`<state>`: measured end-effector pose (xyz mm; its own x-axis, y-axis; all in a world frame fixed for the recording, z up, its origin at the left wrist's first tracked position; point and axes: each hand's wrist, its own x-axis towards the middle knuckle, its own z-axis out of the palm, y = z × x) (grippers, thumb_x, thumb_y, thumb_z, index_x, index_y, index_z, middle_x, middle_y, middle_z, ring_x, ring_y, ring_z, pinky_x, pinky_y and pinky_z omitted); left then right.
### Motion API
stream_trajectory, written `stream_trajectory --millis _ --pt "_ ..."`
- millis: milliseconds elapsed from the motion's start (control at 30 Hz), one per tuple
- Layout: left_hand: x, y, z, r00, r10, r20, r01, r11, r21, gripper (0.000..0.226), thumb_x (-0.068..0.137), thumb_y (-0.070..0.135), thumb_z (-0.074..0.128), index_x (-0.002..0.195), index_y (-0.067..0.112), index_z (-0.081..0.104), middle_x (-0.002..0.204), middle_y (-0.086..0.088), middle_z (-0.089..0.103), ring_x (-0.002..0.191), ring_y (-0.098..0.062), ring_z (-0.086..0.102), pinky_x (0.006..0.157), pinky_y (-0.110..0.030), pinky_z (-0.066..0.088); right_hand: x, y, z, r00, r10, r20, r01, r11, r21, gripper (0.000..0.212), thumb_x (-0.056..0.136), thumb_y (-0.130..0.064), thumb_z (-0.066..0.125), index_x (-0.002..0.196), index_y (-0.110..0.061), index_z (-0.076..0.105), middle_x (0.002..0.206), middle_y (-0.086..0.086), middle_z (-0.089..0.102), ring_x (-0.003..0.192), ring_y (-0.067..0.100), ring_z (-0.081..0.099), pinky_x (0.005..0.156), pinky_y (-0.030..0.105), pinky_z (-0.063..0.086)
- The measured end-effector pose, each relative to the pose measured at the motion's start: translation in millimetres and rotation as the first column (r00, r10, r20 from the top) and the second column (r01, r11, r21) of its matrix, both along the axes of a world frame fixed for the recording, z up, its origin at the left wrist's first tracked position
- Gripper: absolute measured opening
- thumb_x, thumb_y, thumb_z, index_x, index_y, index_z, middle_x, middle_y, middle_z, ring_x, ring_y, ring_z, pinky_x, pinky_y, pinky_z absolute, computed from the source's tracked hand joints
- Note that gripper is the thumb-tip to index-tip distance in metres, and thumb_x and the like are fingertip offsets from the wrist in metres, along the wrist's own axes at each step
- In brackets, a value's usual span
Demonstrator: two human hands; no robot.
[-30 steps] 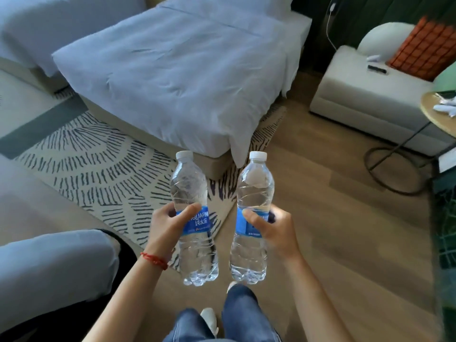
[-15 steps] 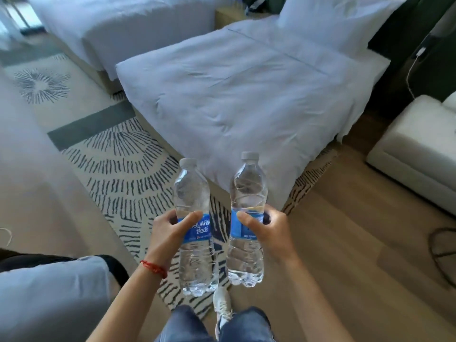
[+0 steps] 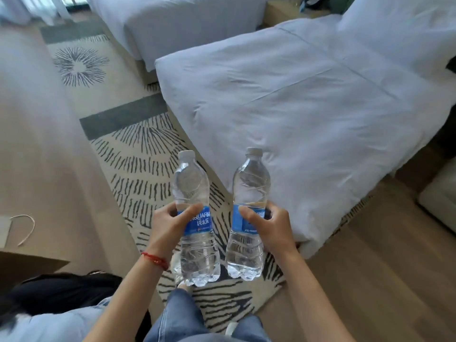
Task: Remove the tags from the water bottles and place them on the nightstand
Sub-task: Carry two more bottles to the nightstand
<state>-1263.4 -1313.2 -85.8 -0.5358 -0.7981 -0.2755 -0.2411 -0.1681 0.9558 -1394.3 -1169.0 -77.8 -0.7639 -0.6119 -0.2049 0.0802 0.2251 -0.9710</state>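
Observation:
I hold two clear water bottles upright in front of me, each with a white cap and a blue label around its middle. My left hand (image 3: 170, 224) grips the left bottle (image 3: 195, 248) at its label. My right hand (image 3: 271, 228) grips the right bottle (image 3: 248, 183) the same way. The bottles stand a little apart, above the patterned rug. A light wooden nightstand (image 3: 281, 11) shows at the top, between the two beds, with a few blurred items on it.
A bed with a white duvet (image 3: 308, 102) fills the right side, and a second white bed (image 3: 177, 23) lies beyond it. The striped rug (image 3: 138, 154) runs between the beds and a beige surface (image 3: 37, 144) on my left. Wood floor (image 3: 385, 280) lies at right.
The view has swung left: the sofa and side table have gone out of frame, and the second bed and nightstand have come in. Both hands keep their grip on the bottles.

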Motion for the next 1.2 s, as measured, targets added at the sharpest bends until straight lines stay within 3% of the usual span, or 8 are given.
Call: stream_trajectory --millis 100,233,467,600,767,967,1200 --pt "-12.7 -68.7 -1.5 1.000 -0.001 0.003 0.001 1.000 0.014 0.010 0.074 0.016 0.072 0.068 0.010 0.065 0.064 -0.002 0.064 0.047 0.001 0.058 0.045 -0.012 0.046 -14.8 -66.3 -1.9 1.000 -0.015 0.011 0.015 1.000 -0.002 0.038 0.053 -0.051 0.072 0.076 -0.022 0.067 0.066 -0.007 0.070 0.064 0.003 0.067 0.052 0.015 0.048" --pt "-23.8 -159.9 3.2 1.000 0.013 -0.002 -0.013 0.999 0.047 0.019 0.073 0.015 0.072 0.058 0.018 0.061 0.049 0.008 0.063 0.045 0.000 0.057 0.043 -0.012 0.045 -29.5 -151.3 -1.3 0.999 -0.025 0.031 0.025 1.000 0.019 0.023 0.063 -0.038 0.074 0.077 -0.021 0.067 0.070 -0.005 0.071 0.067 0.006 0.068 0.057 0.021 0.053" --pt "-49.3 -291.0 10.8 0.999 0.038 -0.025 -0.037 0.998 0.058 0.013 0.073 0.017 0.072 0.064 0.015 0.063 0.051 0.009 0.066 0.048 -0.002 0.061 0.045 -0.013 0.047 -61.3 -278.5 2.3 0.998 0.005 0.070 -0.007 1.000 0.023 0.024 0.066 -0.033 0.077 0.081 -0.017 0.068 0.074 -0.001 0.071 0.068 0.010 0.069 0.058 0.022 0.054" --pt "-75.5 -355.4 3.4 0.997 0.071 -0.017 -0.069 0.995 0.066 0.019 0.072 0.017 0.073 0.059 0.017 0.059 0.047 0.009 0.063 0.045 0.000 0.058 0.043 -0.012 0.045 -93.6 -351.9 -4.9 0.998 0.024 0.062 -0.026 0.999 0.027 0.010 0.074 -0.021 0.075 0.078 -0.017 0.067 0.070 -0.003 0.069 0.065 0.009 0.067 0.057 0.022 0.052" --pt "-118.8 -446.8 -1.5 0.995 0.093 -0.024 -0.092 0.994 0.057 0.014 0.069 0.023 0.074 0.067 0.015 0.063 0.053 0.007 0.066 0.049 -0.003 0.062 0.045 -0.014 0.047 -142.5 -454.1 -10.3 0.999 0.042 0.025 -0.043 0.999 0.014 0.009 0.074 -0.020 0.075 0.074 -0.020 0.065 0.057 -0.011 0.067 0.056 -0.003 0.063 0.048 0.012 0.046" --pt "-170.3 -560.3 13.7 0.993 0.114 -0.026 -0.113 0.993 0.042 0.015 0.064 0.030 0.074 0.070 0.019 0.067 0.058 0.005 0.069 0.055 -0.006 0.065 0.050 -0.015 0.050 -201.1 -573.7 3.4 0.997 0.079 -0.018 -0.079 0.997 0.011 0.012 0.073 -0.020 0.075 0.071 -0.020 0.064 0.061 -0.010 0.065 0.058 -0.002 0.063 0.050 0.013 0.047" --pt "-210.9 -681.2 16.3 0.987 0.154 -0.035 -0.153 0.988 0.032 0.008 0.072 0.020 0.072 0.072 0.014 0.067 0.057 0.006 0.067 0.051 -0.003 0.063 0.046 -0.013 0.047 -245.1 -693.2 4.6 0.995 0.087 -0.046 -0.085 0.995 0.044 0.013 0.073 -0.024 0.075 0.072 -0.019 0.063 0.064 -0.008 0.064 0.056 -0.004 0.061 0.049 0.013 0.046"
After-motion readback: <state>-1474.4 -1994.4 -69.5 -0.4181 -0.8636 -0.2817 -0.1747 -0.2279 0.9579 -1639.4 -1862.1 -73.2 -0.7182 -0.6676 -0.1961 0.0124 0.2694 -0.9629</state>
